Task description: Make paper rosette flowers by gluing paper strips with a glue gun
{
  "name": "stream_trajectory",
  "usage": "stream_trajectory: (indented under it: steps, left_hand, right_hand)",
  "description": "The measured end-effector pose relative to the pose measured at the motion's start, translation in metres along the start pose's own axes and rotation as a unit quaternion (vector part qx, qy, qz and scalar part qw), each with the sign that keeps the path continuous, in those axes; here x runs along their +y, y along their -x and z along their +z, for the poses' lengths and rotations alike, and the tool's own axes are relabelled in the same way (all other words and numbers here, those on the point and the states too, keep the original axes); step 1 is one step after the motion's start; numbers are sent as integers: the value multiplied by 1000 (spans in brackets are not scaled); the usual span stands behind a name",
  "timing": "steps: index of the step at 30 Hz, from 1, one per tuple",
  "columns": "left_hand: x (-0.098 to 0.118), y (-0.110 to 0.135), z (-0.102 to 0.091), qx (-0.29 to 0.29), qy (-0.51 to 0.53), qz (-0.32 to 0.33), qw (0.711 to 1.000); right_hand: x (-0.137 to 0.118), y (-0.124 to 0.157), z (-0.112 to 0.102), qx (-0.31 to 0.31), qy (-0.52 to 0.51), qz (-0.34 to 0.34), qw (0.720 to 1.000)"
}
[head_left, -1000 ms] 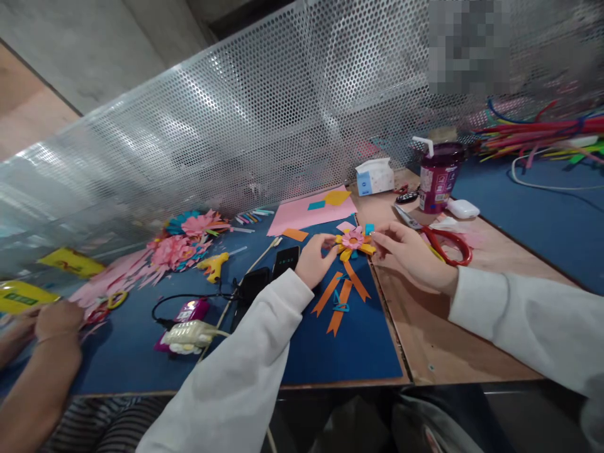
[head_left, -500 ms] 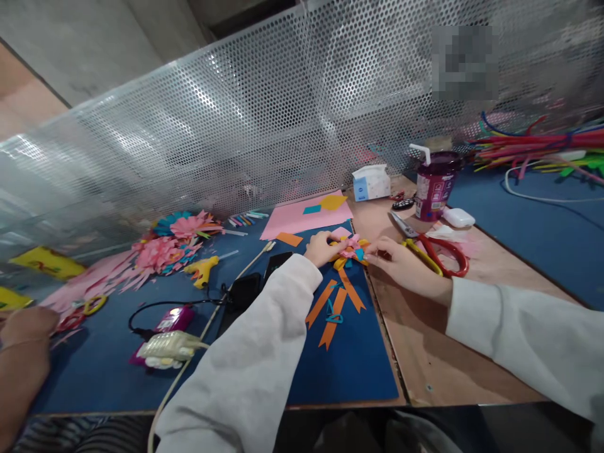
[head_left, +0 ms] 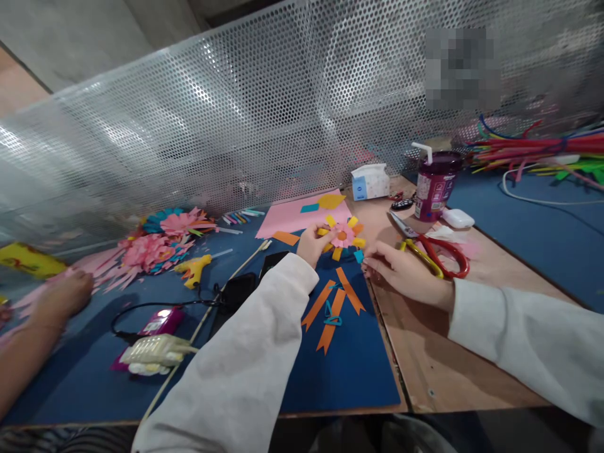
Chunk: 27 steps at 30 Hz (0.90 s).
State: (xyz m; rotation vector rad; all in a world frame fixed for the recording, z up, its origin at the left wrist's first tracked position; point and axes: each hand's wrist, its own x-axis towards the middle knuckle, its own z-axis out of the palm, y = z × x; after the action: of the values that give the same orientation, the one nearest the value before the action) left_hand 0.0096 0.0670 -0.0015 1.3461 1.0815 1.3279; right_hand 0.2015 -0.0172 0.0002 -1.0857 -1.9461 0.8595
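My left hand (head_left: pixel 313 246) is closed on the left edge of a paper flower (head_left: pixel 342 236), which has a pink ruffled middle, an orange centre and yellow and orange looped petals. The flower's face points up towards me. Just below and right of it, my right hand (head_left: pixel 391 267) pinches a small blue paper piece (head_left: pixel 359 257) between thumb and fingers. Nearer to me, notched orange paper strips (head_left: pixel 336 318) lie on the blue mat with curled blue paper bits (head_left: pixel 333 319) on them.
Red-handled scissors (head_left: pixel 455 258) and a yellow handle (head_left: pixel 425 259) lie beside my right hand, before a purple cup (head_left: pixel 435 189). At left are a yellow glue gun (head_left: pixel 194 270), a power strip (head_left: pixel 158 352), pink paper flowers (head_left: pixel 151 251) and a co-worker's hand (head_left: pixel 66 296).
The flower has turned so its face shows, and my right hand has come slightly away from it with the blue piece. At left, the co-worker's hand has moved further in over the pink paper.
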Motion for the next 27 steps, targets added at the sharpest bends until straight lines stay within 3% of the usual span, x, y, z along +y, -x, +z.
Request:
stream_trajectory:
  steps: [3, 9, 15, 20, 27]
  left_hand:
    - [4, 2, 3, -9, 122, -57, 991]
    - [13, 7, 5, -61, 200, -126, 970]
    - [16, 8, 4, -118, 220, -130, 959]
    - [18, 13, 8, -151, 213, -123, 958]
    - [18, 18, 14, -111, 188, -119, 968]
  right_hand:
    - [2, 0, 0, 4, -21, 23, 1000]
    - [7, -2, 2, -24, -69, 49, 996]
    - [16, -6, -2, 33, 7, 10, 999]
    - [18, -8, -5, 28, 43, -50, 997]
    - [11, -7, -6, -1, 15, -40, 999]
